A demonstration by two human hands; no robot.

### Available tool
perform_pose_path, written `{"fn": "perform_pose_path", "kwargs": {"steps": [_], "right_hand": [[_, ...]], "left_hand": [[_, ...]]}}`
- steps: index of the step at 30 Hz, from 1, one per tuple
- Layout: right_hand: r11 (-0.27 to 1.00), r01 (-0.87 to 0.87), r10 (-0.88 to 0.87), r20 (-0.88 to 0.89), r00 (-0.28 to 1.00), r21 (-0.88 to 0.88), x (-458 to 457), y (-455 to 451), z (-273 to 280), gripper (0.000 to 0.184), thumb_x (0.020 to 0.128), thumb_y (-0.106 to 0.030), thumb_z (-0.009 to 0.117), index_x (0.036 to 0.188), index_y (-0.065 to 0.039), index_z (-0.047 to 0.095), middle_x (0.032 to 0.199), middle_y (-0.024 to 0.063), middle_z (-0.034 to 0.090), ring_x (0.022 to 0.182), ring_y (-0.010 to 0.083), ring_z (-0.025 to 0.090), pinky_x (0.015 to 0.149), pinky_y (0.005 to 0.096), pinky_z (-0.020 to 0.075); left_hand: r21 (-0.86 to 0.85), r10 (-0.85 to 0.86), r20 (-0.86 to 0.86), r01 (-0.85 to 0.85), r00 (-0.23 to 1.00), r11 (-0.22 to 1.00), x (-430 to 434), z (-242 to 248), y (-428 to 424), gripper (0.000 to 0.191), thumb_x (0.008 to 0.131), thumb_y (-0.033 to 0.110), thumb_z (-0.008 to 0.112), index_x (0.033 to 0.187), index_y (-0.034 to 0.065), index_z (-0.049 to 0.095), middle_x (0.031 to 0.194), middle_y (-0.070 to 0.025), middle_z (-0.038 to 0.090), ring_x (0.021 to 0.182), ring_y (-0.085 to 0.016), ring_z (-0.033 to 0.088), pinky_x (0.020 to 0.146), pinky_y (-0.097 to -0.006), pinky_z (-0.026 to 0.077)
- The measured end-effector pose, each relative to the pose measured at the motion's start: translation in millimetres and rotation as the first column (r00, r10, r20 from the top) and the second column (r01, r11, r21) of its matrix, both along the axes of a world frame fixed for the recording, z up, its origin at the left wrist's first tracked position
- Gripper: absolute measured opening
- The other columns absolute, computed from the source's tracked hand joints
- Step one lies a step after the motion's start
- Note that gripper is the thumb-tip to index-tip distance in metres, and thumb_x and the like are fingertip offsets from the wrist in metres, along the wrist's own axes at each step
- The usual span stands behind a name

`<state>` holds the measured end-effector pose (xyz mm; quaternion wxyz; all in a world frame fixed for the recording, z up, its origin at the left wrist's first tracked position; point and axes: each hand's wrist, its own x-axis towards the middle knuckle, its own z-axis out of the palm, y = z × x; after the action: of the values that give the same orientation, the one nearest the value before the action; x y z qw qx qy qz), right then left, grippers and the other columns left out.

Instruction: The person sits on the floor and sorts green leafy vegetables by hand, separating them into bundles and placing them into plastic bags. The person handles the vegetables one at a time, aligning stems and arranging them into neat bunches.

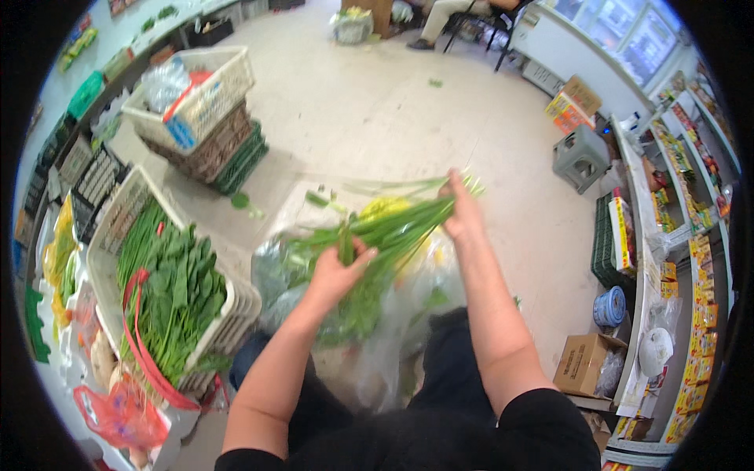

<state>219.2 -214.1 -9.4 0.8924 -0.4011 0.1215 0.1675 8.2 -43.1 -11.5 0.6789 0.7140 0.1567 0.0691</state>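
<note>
My right hand (460, 206) grips a bunch of long green stalks (412, 221) near their pale cut ends. The bunch stretches leftward across to my left hand (341, 268), whose thumb and fingers close around a short green piece of stalk (346, 244). Loose leafy greens (359, 312) hang or lie under the left hand, blurred by motion. Beneath both hands, clear plastic bags (277, 294) spread before my knees. Just beyond the bunch shows a yellow item (386, 206), partly covered.
At left stands a white plastic crate (241, 300) of dark leafy greens (182, 271) with a red strap (138, 329) across it. Farther off are stacked crates (203, 118). On the right are a grey stool (580, 156), a cardboard box (583, 365) and shelves of packets (695, 353). A seated person (442, 20) is at the back.
</note>
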Motion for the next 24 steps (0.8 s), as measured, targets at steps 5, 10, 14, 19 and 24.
{"fn": "perform_pose_path", "kwargs": {"steps": [5,10,14,19,24], "right_hand": [[0.999,-0.044,0.044,0.038,0.998,0.005,-20,13,24,0.015,0.090,-0.018,0.070,0.093,-0.009,0.059,0.076,0.0010,0.055,0.064,0.0119,0.049,0.054,0.0283,0.0454],[0.999,-0.024,0.020,0.108,0.994,0.029,-28,17,25,0.018,0.090,-0.022,0.070,0.088,-0.010,0.056,0.074,-0.0013,0.052,0.062,0.0094,0.051,0.052,0.0254,0.0444],[0.995,0.089,-0.092,0.053,0.994,0.052,-5,-4,19,0.018,0.089,-0.022,0.071,0.090,-0.007,0.060,0.077,0.0017,0.056,0.065,0.0116,0.051,0.056,0.0285,0.0467],[0.958,0.240,-0.244,0.012,0.970,0.158,40,-51,9,0.020,0.090,-0.025,0.070,0.086,-0.009,0.060,0.072,0.0017,0.055,0.064,0.0121,0.051,0.058,0.0298,0.0481],[0.933,0.244,-0.236,-0.064,0.970,0.263,44,-86,14,0.020,0.092,-0.027,0.066,0.081,-0.014,0.056,0.067,-0.0033,0.051,0.059,0.0097,0.048,0.058,0.0293,0.0477]], "left_hand": [[-0.139,0.119,0.145,-0.099,0.982,0.985,5,-16,0,0.017,0.086,0.017,0.067,0.093,0.0007,0.067,0.081,-0.0024,0.067,0.070,-0.009,0.060,0.064,-0.0266,0.049],[-0.139,0.229,0.186,-0.205,0.956,0.969,6,-26,-5,0.010,0.084,0.012,0.064,0.082,0.0021,0.065,0.074,-0.0016,0.064,0.064,-0.008,0.056,0.059,-0.0262,0.045],[-0.226,0.316,0.065,-0.294,0.947,0.929,7,-14,9,0.009,0.083,0.010,0.066,0.078,0.0042,0.061,0.069,-0.0014,0.062,0.059,-0.010,0.055,0.055,-0.0249,0.041],[0.113,0.254,-0.068,-0.246,0.965,0.963,-4,-4,49,0.033,0.080,0.019,0.075,0.102,-0.0018,0.063,0.079,-0.0106,0.063,0.060,-0.015,0.062,0.060,-0.0318,0.050],[0.424,0.238,-0.051,-0.195,0.970,0.884,-9,-23,74,0.036,0.086,0.012,0.067,0.118,-0.0022,0.059,0.083,-0.0071,0.059,0.063,-0.015,0.063,0.056,-0.0307,0.047]]}}
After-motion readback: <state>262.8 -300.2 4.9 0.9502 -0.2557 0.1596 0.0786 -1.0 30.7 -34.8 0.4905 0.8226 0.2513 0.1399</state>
